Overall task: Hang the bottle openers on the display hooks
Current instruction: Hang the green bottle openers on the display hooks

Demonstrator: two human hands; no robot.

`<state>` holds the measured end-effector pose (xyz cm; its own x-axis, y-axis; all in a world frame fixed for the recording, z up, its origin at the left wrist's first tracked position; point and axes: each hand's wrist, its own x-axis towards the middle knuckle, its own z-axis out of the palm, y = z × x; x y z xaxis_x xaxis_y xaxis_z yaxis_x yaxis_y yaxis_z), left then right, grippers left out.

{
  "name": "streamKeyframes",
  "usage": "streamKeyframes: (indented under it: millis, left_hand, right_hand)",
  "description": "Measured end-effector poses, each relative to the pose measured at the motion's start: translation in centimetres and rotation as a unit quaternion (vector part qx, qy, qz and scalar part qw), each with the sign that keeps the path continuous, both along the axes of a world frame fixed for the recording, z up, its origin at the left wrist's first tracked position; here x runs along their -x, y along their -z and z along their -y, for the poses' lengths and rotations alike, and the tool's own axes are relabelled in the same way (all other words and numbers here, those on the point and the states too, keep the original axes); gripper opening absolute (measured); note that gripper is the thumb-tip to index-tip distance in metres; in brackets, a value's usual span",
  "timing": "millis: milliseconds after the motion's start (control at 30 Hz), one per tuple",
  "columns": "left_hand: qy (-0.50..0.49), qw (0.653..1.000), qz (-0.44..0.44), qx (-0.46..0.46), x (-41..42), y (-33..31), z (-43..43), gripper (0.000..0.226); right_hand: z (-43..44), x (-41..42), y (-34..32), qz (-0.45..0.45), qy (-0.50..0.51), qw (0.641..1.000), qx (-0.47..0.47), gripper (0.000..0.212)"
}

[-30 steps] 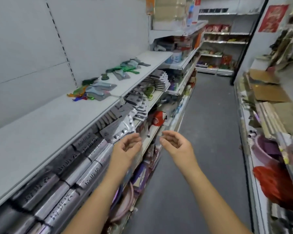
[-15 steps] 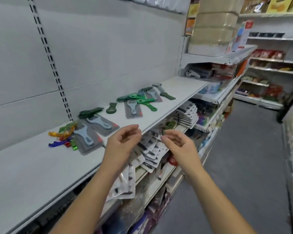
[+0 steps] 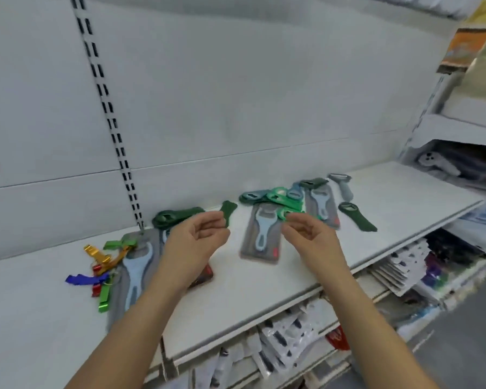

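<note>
Bottle openers (image 3: 281, 196): lying loose and flat on the shelf (image 3: 404, 197), none hung. Green heap at eleven o'clock of the right hand (image 3: 312, 237); carded opener (image 3: 261, 234) at its nine o'clock; coloured bunch (image 3: 101, 270) at eight o'clock of the left hand (image 3: 197, 237). Both hands: loosely curled, empty, poised above the stock, probably to choose one. Hooks: none in view.
</note>
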<state>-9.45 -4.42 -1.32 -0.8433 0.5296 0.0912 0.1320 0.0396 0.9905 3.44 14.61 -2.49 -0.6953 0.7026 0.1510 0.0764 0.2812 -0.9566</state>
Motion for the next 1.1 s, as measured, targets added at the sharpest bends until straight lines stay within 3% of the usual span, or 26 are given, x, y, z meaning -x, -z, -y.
streamKeyframes:
  millis: [200, 367, 600, 767, 867, 967, 1033, 1100]
  left_hand:
    - [-0.108, 0.993, -0.008, 0.037, 1.5, -0.3, 0.3, 0.031]
    - [-0.166, 0.983, -0.023, 0.077, 3.0, -0.2, 0.9, 0.031]
    - [-0.193, 0.947, -0.125, 0.226, 6.2, 0.4, 2.1, 0.049]
    - [-0.146, 0.908, -0.202, 0.337, 7.7, 1.1, 1.3, 0.059]
    - [-0.143, 0.857, -0.267, 0.417, 8.0, 1.1, 1.2, 0.049]
    - [-0.145, 0.834, -0.302, 0.439, 8.0, 0.7, 1.2, 0.029]
    - [-0.152, 0.827, -0.317, 0.438, 8.0, 0.6, 1.1, 0.021]
    - [-0.168, 0.847, -0.304, 0.402, 7.9, 0.5, 1.3, 0.013]
  right_hand:
    - [-3.0, 4.6, -0.7, 0.104, -0.079, 0.984, -0.117, 0.033]
    - [-2.9, 7.7, -1.6, 0.100, -0.152, 0.971, -0.157, 0.038]
    - [-2.3, 13.1, -0.6, 0.131, -0.233, 0.949, -0.170, 0.041]
    - [-1.7, 14.7, 0.1, 0.210, -0.294, 0.892, -0.272, 0.058]
    - [-1.6, 14.8, 0.2, 0.249, -0.277, 0.853, -0.366, 0.053]
    - [-1.5, 14.5, -0.6, 0.254, -0.244, 0.817, -0.457, 0.038]
    - [-1.7, 14.3, -0.8, 0.247, -0.242, 0.813, -0.468, 0.030]
    - [-2.0, 14.0, -0.7, 0.229, -0.247, 0.827, -0.450, 0.026]
